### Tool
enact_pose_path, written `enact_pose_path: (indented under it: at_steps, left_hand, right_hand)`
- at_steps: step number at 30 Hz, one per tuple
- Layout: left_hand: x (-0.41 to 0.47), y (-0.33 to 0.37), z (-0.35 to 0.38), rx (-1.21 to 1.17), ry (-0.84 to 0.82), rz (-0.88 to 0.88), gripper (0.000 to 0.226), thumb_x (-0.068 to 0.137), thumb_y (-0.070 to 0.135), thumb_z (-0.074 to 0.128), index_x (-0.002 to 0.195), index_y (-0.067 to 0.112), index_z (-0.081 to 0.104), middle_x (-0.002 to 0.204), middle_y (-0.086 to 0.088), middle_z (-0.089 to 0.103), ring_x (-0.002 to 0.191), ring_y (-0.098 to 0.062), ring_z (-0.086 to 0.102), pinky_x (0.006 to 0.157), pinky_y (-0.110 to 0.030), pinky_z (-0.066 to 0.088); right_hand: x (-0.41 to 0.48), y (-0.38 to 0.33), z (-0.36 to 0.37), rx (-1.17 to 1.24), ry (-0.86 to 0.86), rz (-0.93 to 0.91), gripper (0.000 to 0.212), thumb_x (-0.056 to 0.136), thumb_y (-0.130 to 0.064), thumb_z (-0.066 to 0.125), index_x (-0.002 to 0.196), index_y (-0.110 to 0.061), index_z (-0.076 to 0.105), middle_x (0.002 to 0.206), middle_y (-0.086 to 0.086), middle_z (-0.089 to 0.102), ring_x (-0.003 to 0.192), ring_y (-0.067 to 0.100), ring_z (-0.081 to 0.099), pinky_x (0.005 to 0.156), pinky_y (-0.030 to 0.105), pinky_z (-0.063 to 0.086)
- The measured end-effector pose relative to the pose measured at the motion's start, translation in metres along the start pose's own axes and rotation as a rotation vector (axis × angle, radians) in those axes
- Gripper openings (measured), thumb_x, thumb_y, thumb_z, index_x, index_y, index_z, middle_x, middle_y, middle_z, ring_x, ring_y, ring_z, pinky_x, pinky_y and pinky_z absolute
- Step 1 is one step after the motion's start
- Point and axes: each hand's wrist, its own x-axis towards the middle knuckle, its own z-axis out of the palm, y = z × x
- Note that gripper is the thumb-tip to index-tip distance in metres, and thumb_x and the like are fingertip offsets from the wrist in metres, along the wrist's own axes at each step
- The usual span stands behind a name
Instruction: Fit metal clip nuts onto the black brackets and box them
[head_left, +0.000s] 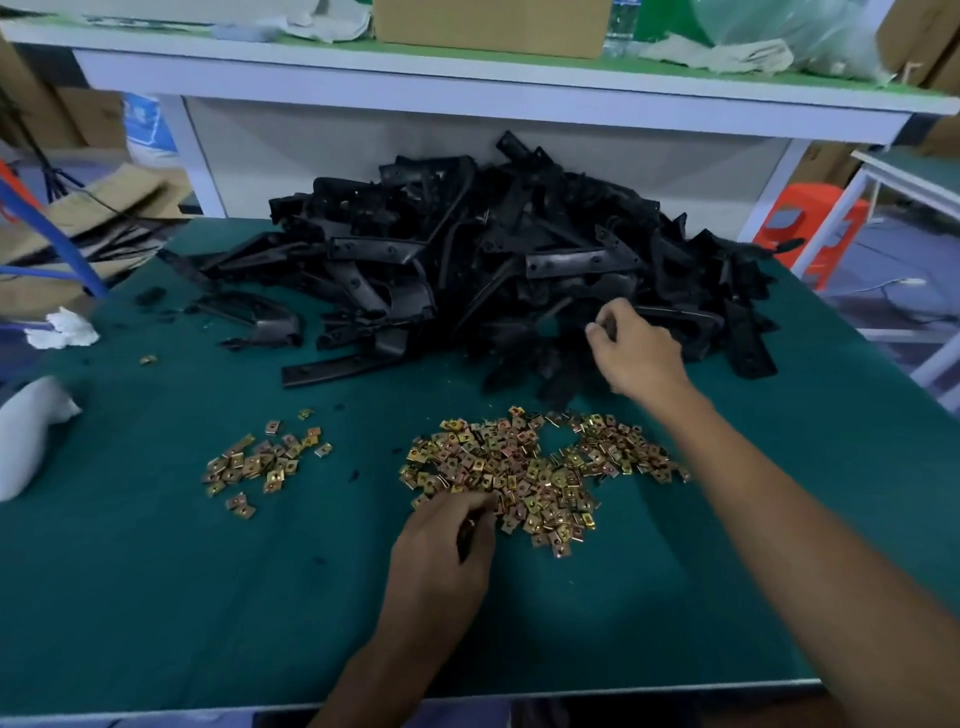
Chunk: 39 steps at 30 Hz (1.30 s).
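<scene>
On the near part of the green table (156, 597), the left hand (447, 540) is set at the near edge of the main pile of nuts (524, 467). Its fingers are bunched and curled down among them. A small glint is seen at the fingertips, but whether a nut is actually pinched cannot be told. A second, smaller scatter of nuts is spread well apart to the left.

Farther out, the right hand (639, 348) is held at the near edge of the heap of brackets (493, 270), with thumb and fingers curled together. Something dark appears between them, though a firm hold on a bracket cannot be confirmed. The heap is piled against the back of the table, under the shelf (467, 98). A cardboard box (491, 26) is seen on that shelf.

The step in hand is judged to be the pick-up of one nut and one bracket. No fitted bracket is seen, so fitting and boxing are taken as not yet done. Next, a single bracket would need to be drawn free of the tangle. It would then be brought together with a nut, whose open side must be lined up with the bracket's edge.
</scene>
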Motion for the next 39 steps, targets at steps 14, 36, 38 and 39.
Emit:
enact_pose_path:
  at_steps: [14,36,38,39]
  left_hand:
    - [0.039,-0.005,0.016,0.416,0.077,0.236,0.012,0.094,0.027,0.071,0.101,0.019,0.076,0.107,0.002,0.067,0.100,-0.025,0.056,0.085,-0.040,0.044]
    - [0.033,0.003,0.004,-0.128,0.203,-0.022,0.018,0.102,0.032,0.053,0.116,0.036,0.064,0.104,0.028,0.063,0.103,-0.001,0.059,0.086,-0.014,0.045]
    - [0.032,0.005,0.002,-0.281,0.148,-0.096,0.017,0.104,0.028,0.052,0.106,0.042,0.062,0.098,0.023,0.068,0.098,0.001,0.063,0.081,-0.013,0.049]
    - [0.032,0.007,0.000,-0.365,0.131,-0.133,0.020,0.104,0.023,0.053,0.105,0.040,0.063,0.098,0.022,0.070,0.095,0.001,0.065,0.081,-0.015,0.052]
  right_hand:
    - [-0.002,0.022,-0.063,0.630,0.402,0.110,0.015,0.105,-0.035,0.045,0.114,-0.035,0.057,0.070,0.001,0.063,0.054,0.010,0.058,0.059,0.038,0.057]
    - [-0.191,0.021,0.022,1.617,-0.121,0.505,0.036,0.088,-0.026,0.065,0.113,0.000,0.063,0.097,0.020,0.073,0.082,0.027,0.074,0.066,0.030,0.062]
    - [-0.195,0.022,0.027,1.586,-0.080,0.518,0.028,0.087,-0.027,0.066,0.104,-0.005,0.060,0.099,0.021,0.074,0.086,0.033,0.075,0.065,0.032,0.062]
    - [-0.196,0.022,0.029,1.568,-0.053,0.513,0.028,0.085,-0.028,0.067,0.100,-0.006,0.060,0.097,0.021,0.074,0.084,0.033,0.075,0.062,0.031,0.062]
